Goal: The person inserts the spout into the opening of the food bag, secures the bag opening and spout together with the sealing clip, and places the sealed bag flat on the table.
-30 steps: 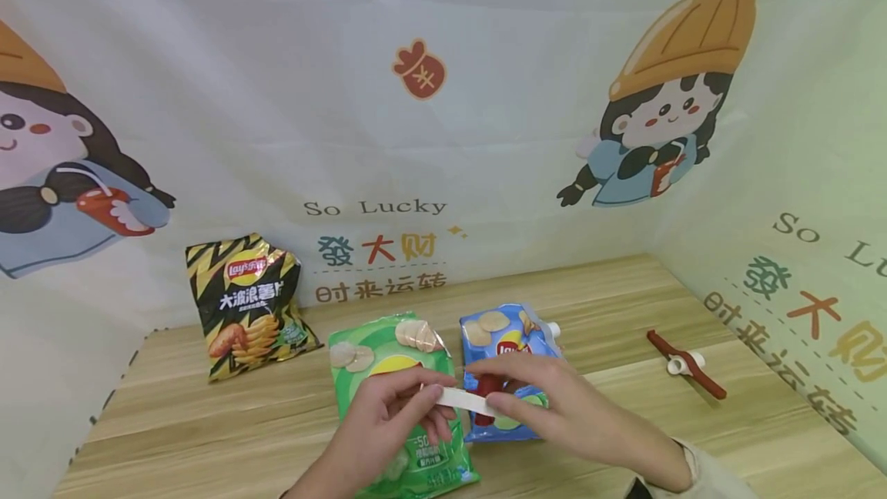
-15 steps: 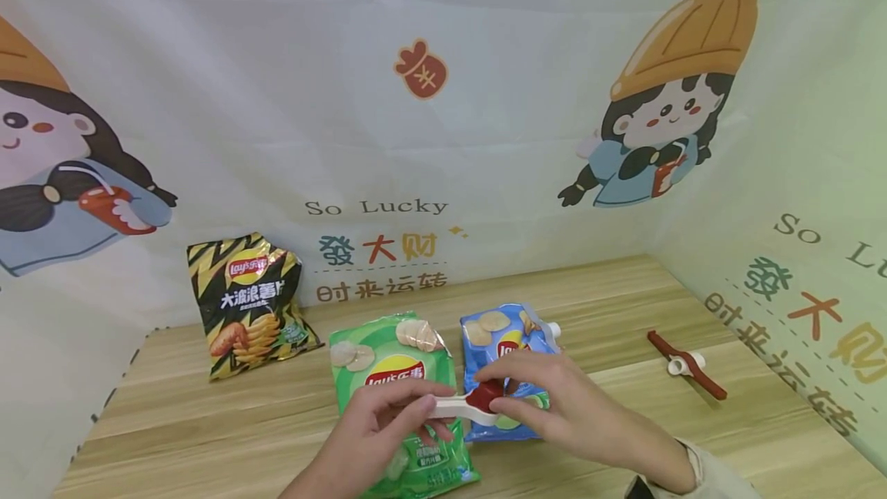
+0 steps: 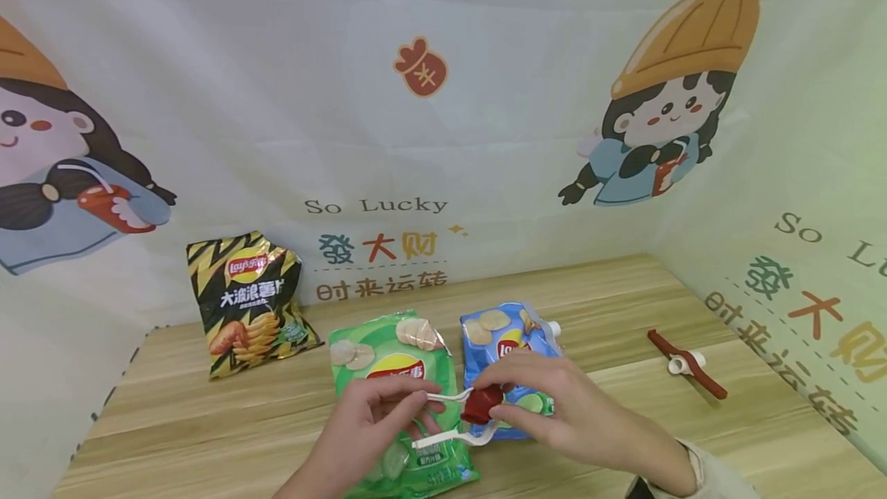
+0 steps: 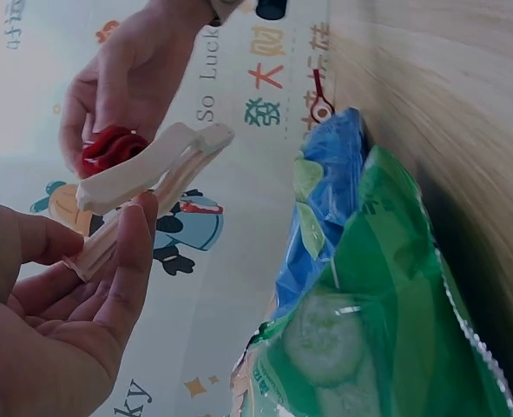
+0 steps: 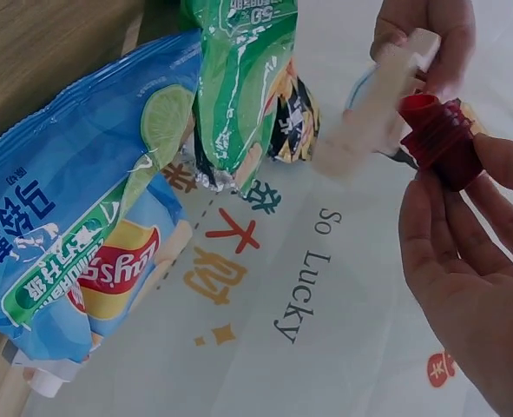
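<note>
A white bag clip (image 3: 438,439) with a red screw-type spout (image 3: 483,406) is held up over the chip bags, its two white arms spread apart. My left hand (image 3: 377,422) pinches the end of one white arm between thumb and fingers, while the other arm sticks out free. My right hand (image 3: 564,406) grips the red spout; in the right wrist view its fingertips are on the ridged spout (image 5: 445,143). Beneath the hands lie a green chip bag (image 3: 349,376) and, to its right, a blue chip bag (image 3: 478,333) with a white cap (image 3: 553,329) at its top corner.
On the right of the wooden table (image 3: 603,303) lies a red bag clip (image 3: 707,383) with a white spout. A black and yellow chip bag (image 3: 249,295) leans against the printed backdrop (image 3: 485,137) at the back left.
The clip's white arms, together a second ago, have come apart, one swinging down toward me. The red spout shows more clearly. Both hands stay nearly in place.
</note>
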`<state>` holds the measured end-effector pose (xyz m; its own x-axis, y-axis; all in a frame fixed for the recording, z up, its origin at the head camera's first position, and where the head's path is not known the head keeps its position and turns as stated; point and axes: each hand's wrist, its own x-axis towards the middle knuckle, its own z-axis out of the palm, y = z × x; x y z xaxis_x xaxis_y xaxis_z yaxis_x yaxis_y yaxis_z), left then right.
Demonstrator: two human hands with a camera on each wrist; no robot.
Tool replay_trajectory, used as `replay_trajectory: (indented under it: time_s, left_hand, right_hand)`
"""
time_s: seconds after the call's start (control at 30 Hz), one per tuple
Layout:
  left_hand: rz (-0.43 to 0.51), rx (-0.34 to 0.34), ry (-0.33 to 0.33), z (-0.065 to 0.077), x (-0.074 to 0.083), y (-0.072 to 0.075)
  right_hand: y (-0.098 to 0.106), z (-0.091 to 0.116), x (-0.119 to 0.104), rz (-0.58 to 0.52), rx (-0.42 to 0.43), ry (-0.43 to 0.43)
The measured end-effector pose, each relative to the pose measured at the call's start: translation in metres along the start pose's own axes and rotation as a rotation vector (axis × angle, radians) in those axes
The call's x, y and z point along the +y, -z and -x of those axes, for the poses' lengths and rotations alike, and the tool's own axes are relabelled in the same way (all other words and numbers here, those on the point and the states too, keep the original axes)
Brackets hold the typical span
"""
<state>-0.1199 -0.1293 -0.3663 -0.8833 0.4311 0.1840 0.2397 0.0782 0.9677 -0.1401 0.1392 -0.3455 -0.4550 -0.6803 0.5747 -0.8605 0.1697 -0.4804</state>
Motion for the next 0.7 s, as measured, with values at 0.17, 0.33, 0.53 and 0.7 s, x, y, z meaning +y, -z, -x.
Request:
replay_trajectory:
  time_s: [0.17,0.33,0.53,0.7]
  left_hand:
    - [-0.064,0.009,0.025,0.003,-0.003,-0.001]
    - [-0.092,-0.061,0.016,0.008,-0.010,-0.001]
    - [-0.139,-0.202,0.009,0.016,-0.031,-0.004]
    - [-0.171,-0.306,0.086,0.016,-0.085,0.003]
  right_hand:
    - [0.003,0.000,-0.001,0.013,0.060,-0.003]
    - [0.007,0.000,0.002,0.054,0.105,-0.022]
    - [0.007,-0.003,0.011,0.043,0.124,-0.068]
    - [0.004,-0.005,0.022,0.053,0.144,-0.112]
